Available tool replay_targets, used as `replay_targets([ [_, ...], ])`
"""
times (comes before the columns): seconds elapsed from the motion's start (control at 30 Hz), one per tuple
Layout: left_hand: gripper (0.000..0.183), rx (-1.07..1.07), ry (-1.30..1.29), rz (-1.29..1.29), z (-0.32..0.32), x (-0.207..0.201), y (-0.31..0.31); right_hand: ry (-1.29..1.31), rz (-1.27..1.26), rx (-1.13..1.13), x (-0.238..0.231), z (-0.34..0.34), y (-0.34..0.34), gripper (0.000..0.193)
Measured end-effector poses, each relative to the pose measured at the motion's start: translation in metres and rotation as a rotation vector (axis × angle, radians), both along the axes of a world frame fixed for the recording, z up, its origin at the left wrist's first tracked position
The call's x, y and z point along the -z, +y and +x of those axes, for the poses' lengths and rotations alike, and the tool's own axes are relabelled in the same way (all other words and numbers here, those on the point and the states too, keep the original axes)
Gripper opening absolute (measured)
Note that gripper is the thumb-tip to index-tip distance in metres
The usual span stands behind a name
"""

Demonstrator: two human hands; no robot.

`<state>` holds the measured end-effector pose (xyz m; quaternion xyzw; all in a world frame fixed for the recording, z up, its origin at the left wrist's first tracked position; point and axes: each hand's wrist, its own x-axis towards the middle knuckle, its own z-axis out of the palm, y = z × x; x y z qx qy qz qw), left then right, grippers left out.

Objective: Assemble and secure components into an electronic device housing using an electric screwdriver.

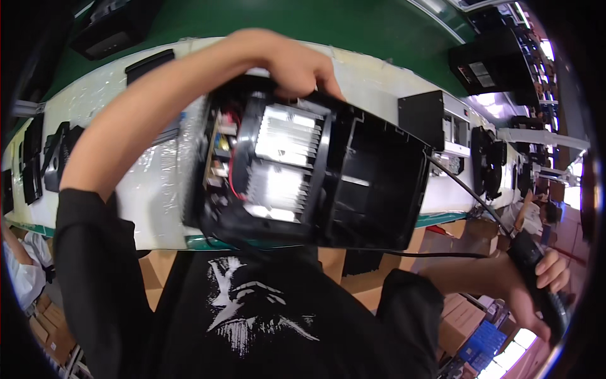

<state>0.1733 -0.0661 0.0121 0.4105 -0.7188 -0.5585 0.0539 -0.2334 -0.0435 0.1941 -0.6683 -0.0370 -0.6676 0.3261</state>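
A black plastic housing [379, 189] is tilted over the near edge of the bench. Inside its left part sit silvery finned heat sinks [284, 158], with a circuit board and a red wire beside them. My left hand [300, 71] reaches over to the far rim and grips it, the thumb and some fingers hidden behind. Off to the right, my right hand [548, 284] is closed around a black electric screwdriver [527, 256]. Its long thin shaft points at the right corner of the housing; whether the tip touches cannot be told.
The white bench [372, 69] is covered with clear film. A black box [423, 117] stands right of the housing, with more black parts [489, 158] beyond. A black cable [442, 255] runs by my right forearm. Another person [530, 218] works at the right; cartons [461, 322] lie below.
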Motion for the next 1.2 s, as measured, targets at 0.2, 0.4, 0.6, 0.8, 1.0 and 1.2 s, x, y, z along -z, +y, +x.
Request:
replay_targets([
  [0.2,0.051,0.054,-0.212,-0.137,-0.034,-0.017,-0.071,0.012,-0.004,0.499,0.052,-0.071,-0.001,0.082],
  [0.4,0.035,0.171,-0.185,-0.277,-0.076,-0.023,-0.102,-0.056,0.14,0.659,0.099,-0.054,-0.027,0.09],
  [0.6,0.04,0.237,-0.289,-0.934,-0.088,-0.021,-0.078,0.023,0.237,0.487,0.118,-0.049,-0.036,0.089],
  [0.8,0.038,0.245,-0.277,-0.323,-0.092,-0.046,-0.097,0.188,0.4,0.137,0.098,-0.036,-0.072,0.088],
  [1.0,0.034,-0.057,-0.461,-1.042,-0.101,-0.03,-0.04,0.304,0.51,0.633,0.083,0.047,-0.14,0.043],
  [1.2,0.052,-0.415,-0.007,-0.812,-0.165,-0.024,0.162,0.316,0.531,0.688,0.083,0.032,-0.126,0.04],
])
